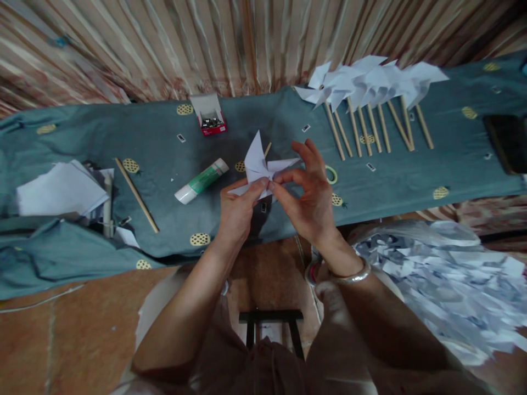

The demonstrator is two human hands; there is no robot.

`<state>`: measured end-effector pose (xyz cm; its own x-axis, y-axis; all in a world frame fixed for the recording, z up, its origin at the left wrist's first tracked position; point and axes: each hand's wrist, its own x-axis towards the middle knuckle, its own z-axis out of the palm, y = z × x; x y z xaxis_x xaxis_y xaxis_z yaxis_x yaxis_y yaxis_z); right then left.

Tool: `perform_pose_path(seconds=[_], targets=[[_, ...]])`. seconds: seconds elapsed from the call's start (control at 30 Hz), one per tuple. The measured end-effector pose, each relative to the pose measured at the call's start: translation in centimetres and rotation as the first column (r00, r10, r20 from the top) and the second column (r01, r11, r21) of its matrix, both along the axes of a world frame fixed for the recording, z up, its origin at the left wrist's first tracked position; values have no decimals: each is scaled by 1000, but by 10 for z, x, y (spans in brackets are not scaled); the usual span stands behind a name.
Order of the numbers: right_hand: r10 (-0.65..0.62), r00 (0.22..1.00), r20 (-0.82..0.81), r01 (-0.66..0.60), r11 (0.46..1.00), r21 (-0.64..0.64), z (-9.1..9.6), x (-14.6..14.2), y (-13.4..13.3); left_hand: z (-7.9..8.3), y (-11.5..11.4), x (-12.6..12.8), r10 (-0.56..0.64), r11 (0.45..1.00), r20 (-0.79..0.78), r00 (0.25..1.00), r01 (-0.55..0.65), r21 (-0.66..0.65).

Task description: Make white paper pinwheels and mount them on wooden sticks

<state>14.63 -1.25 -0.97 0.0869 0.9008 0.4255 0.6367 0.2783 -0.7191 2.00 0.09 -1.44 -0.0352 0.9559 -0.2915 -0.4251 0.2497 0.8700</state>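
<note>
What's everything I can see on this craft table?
paper pinwheel: one, white, held between both hands
finished pinwheels: several, white on wooden sticks, cloth's far right
glue stick: one, white and green, left of hands
small box: one, red, open, far edge
loose stick: one, wooden, left
paper sheets: stack, white, far left
paper scraps: heap, white, lower right
cloth: one, teal, work surface
left hand: one, pinching pinwheel
right hand: one, pinching pinwheel

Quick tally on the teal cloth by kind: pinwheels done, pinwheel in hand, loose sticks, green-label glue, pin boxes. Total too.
Finished pinwheels: 9, counted by sticks since the heads overlap
Unfinished pinwheel, pinched by left hand and right hand: 1
Loose stick: 1
Green-label glue stick: 1
Pin box: 1
Total: 13
</note>
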Motion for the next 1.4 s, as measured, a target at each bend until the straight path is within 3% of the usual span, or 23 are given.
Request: perform_pose_path(seconds=[0.7,1.4], targets=[[10,999,-35,-12,998,-55,-2,3,3,-7,4,-1,-32,999,-49,998,33,13],[5,1000,-8,-6,998,-68,1,1,2,-7,3,1,16,1000,-110,994,-17,-16]])
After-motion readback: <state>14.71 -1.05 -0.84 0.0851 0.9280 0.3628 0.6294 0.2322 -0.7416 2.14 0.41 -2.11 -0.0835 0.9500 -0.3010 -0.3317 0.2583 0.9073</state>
